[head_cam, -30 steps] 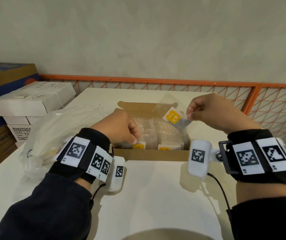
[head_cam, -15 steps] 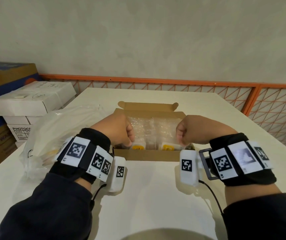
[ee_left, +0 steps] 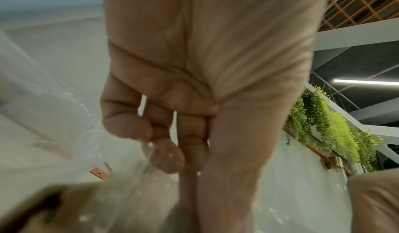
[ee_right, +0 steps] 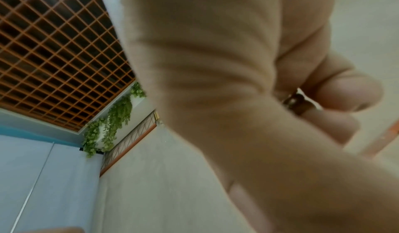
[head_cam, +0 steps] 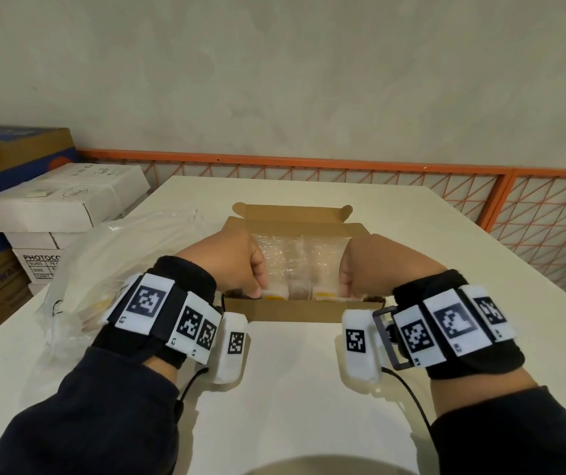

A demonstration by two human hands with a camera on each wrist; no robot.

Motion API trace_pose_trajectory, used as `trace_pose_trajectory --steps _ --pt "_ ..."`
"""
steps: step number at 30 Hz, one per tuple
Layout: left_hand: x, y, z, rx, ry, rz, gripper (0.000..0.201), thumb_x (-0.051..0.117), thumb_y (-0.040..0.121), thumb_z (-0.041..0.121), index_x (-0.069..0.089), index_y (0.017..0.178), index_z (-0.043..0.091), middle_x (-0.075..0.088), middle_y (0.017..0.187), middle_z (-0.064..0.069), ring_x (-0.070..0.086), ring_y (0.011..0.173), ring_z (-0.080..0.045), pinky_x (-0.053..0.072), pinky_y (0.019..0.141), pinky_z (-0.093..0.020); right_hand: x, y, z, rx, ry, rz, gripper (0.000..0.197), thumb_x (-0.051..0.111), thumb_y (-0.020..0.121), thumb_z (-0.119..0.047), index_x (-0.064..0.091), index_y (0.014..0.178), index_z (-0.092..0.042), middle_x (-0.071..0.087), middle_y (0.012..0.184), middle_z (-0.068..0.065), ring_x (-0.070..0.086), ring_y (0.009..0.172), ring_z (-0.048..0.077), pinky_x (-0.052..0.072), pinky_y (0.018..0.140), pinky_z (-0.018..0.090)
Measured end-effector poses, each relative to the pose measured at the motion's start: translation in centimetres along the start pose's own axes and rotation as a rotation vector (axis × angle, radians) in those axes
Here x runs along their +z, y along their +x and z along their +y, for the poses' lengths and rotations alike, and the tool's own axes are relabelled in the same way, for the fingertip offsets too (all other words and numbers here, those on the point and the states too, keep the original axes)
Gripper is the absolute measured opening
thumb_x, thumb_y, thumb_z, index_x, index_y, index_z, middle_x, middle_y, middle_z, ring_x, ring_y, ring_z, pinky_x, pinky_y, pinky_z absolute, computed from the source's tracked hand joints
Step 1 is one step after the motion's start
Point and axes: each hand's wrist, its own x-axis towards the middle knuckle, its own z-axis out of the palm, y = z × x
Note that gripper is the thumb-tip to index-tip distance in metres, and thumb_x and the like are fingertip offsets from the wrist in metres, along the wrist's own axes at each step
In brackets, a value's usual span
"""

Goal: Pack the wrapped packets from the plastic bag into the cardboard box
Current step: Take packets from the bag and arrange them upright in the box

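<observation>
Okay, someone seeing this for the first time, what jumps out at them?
Two hands, the left hand and the right hand, reach into an open cardboard box at the table's centre, over clear-wrapped packets. A crumpled plastic bag lies left of the box.

**Counts around the cardboard box**

One open cardboard box [head_cam: 295, 311] sits on the one white table [head_cam: 309, 399]. Inside the box, two yellow-labelled packet ends [head_cam: 274, 295] show at its near wall; how many wrapped packets lie under the bubble wrap cannot be told. Left of the box lies one plastic bag [head_cam: 110, 255]. Two hands reach into the box: one left hand [head_cam: 230, 265], one right hand [head_cam: 367, 265]. Further left of the box stand two white cartons [head_cam: 65, 200] and one brown-and-blue carton [head_cam: 4, 156].
</observation>
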Motion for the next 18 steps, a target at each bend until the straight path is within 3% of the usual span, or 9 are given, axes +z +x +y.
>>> trace_pose_trajectory --steps 2,5,8,12,14,18 --pt "-0.1 0.0 -0.1 -0.007 -0.007 0.002 0.013 0.076 0.074 0.011 0.073 0.076 0.023 0.069 0.079 0.007 0.062 0.079 -0.01 0.045 0.066 -0.017 0.3 0.4 0.1 0.011 0.001 -0.002 0.014 0.059 0.079 0.001 0.067 0.083 -0.01 0.068 0.09 0.005 0.064 0.089 0.021 0.053 0.079 0.03" --pt "-0.1 0.0 -0.1 0.002 -0.027 0.026 0.015 0.077 0.071 0.01 0.072 0.076 0.024 0.066 0.074 0.01 0.06 0.077 -0.008 0.043 0.066 -0.017 0.1 0.3 0.3 0.026 -0.012 -0.011 0.014 0.059 0.078 0.001 0.067 0.083 -0.009 0.06 0.077 0.001 0.058 0.08 0.019 0.048 0.069 0.025" --pt "-0.3 -0.2 -0.2 0.003 -0.073 0.077 0.019 0.079 0.069 0.011 0.068 0.077 0.024 0.062 0.074 0.011 0.057 0.075 -0.008 0.041 0.064 -0.017 -0.6 0.0 0.7 0.019 0.03 0.049 0.016 0.062 0.076 -0.002 0.07 0.088 -0.01 0.059 0.081 -0.002 0.056 0.08 0.015 0.042 0.061 0.019" --pt "-0.4 -0.2 -0.2 0.016 -0.104 0.114 0.015 0.076 0.074 0.015 0.07 0.085 0.022 0.062 0.076 0.011 0.055 0.073 -0.002 0.039 0.061 -0.014 -1.0 -0.4 0.7 -0.026 0.134 0.099 0.037 0.072 0.077 -0.024 0.06 0.113 -0.025 0.054 0.107 -0.008 0.05 0.096 0.011 0.037 0.08 0.023" --pt "-0.3 -0.2 -0.2 0.015 -0.088 0.099 0.012 0.075 0.074 0.014 0.071 0.08 0.023 0.064 0.075 0.011 0.056 0.072 -0.002 0.041 0.062 -0.015 -0.7 -0.4 0.5 -0.037 0.119 0.044 0.042 0.069 0.08 -0.024 0.056 0.12 -0.025 0.051 0.109 -0.008 0.048 0.096 0.011 0.036 0.08 0.021" --pt "-0.4 -0.2 -0.1 0.025 -0.063 0.064 0.014 0.075 0.074 0.009 0.07 0.071 0.022 0.065 0.07 0.009 0.058 0.066 -0.004 0.044 0.062 -0.015 -0.7 -0.5 0.2 -0.066 0.088 -0.004 0.025 0.066 0.081 -0.011 0.063 0.103 -0.021 0.05 0.083 -0.009 0.047 0.071 0.005 0.034 0.057 0.015"
